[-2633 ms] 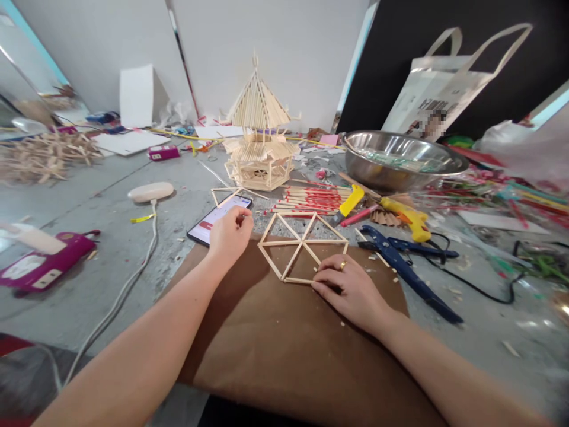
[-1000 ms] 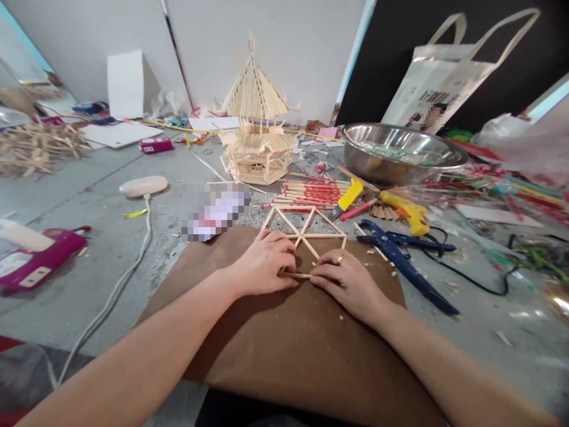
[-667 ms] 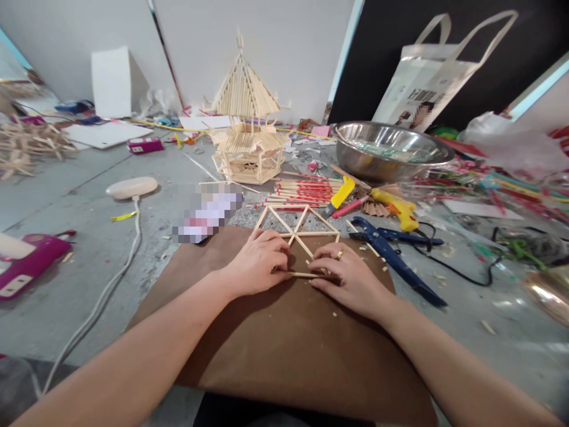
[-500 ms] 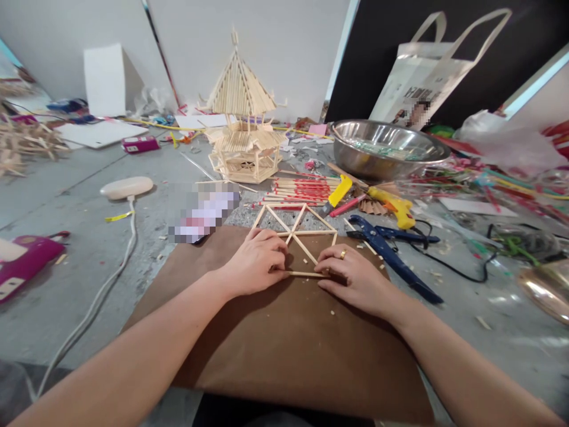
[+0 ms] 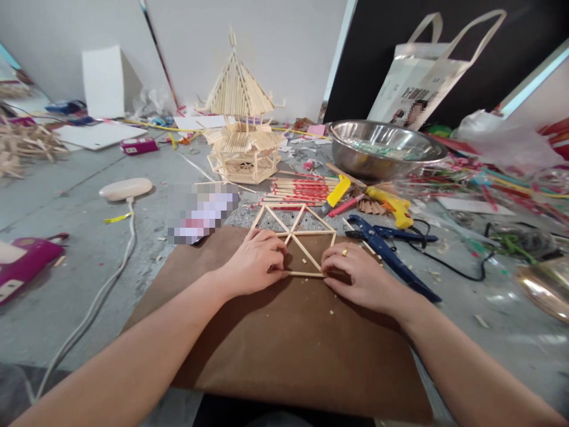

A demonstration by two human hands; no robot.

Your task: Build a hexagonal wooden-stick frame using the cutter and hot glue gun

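Observation:
A six-sided frame of thin wooden sticks, with spokes meeting at its centre, lies flat at the far edge of the brown board. My left hand is closed at the frame's near left corner and covers that side. Its fingertips pinch the left end of the near wooden stick. At the near right corner, my right hand, with a ring on one finger, has its curled fingertips against the stick's other end. Small wood bits are scattered on the board between the hands.
Beyond the board stands a stick-built pavilion model. Red-tipped sticks, a yellow utility knife, a yellow glue gun and blue cutters lie behind and right. A phone is at left; a metal basin sits at the back right.
My right hand has shifted slightly right, leaving more of the near stick's right end and the corner in view. My left hand stays where it was.

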